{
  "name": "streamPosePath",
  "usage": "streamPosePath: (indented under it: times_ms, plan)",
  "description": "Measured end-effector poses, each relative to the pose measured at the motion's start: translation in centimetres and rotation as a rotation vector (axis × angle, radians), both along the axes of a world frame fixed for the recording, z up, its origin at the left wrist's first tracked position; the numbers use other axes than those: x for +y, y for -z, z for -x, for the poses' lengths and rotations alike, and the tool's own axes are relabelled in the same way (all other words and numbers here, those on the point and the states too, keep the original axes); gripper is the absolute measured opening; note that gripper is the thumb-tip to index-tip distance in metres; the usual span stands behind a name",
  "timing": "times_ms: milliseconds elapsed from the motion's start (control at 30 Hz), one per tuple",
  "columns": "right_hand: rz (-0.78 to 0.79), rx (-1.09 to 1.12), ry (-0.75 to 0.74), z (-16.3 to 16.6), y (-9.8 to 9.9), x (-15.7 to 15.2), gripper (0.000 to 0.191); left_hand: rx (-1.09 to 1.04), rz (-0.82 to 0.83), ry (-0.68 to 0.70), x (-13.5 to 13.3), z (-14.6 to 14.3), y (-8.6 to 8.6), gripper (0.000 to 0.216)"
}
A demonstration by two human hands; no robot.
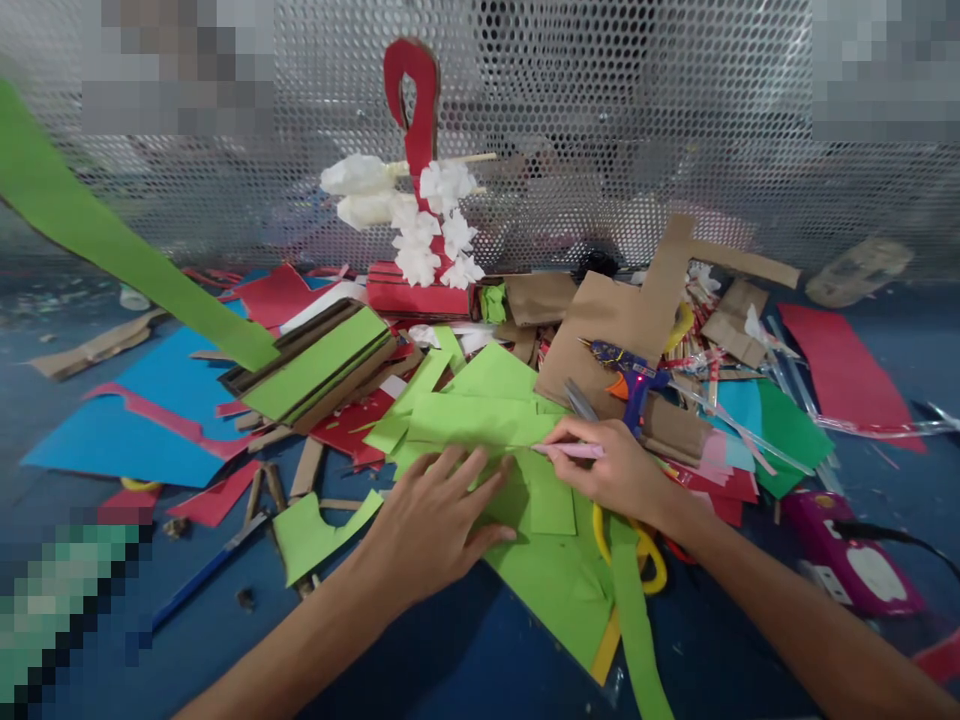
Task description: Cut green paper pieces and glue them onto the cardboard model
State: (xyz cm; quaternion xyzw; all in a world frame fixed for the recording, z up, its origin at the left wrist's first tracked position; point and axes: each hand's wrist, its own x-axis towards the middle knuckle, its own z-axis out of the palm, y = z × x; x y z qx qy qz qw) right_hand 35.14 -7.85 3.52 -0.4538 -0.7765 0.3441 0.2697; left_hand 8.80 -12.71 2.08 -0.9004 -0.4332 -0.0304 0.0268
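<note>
My left hand [442, 515] lies with fingers spread on sheets of light green paper [555, 570], pressing the lower edge of a green strip [472, 418]. A pink pen [581, 450] is pinched in my right hand [615, 470], its tip touching the green paper near the strip's right end. Yellow-handled scissors [652, 570] lie partly under the paper by my right wrist, and a long curled green strip [634, 620] runs beside them. Just beyond my right hand is a blue glue gun [637, 385] on brown cardboard [592, 330].
A red cardboard hook shape [420, 130] with white paper flowers stands on a red base at the back, before a perforated metal screen [555, 60]. Left is a green-topped cardboard block [319, 365] with a tall green strip. A purple box [855, 550] with a cable sits right.
</note>
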Motion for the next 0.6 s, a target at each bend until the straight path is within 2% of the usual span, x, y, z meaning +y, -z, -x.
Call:
streamPosePath:
  times_ms: [600]
  plan:
    - [-0.020, -0.016, -0.018, -0.06, 0.15, -0.12, 0.010, 0.017, -0.007, 0.008, 0.01, -0.18, -0.29, 0.063]
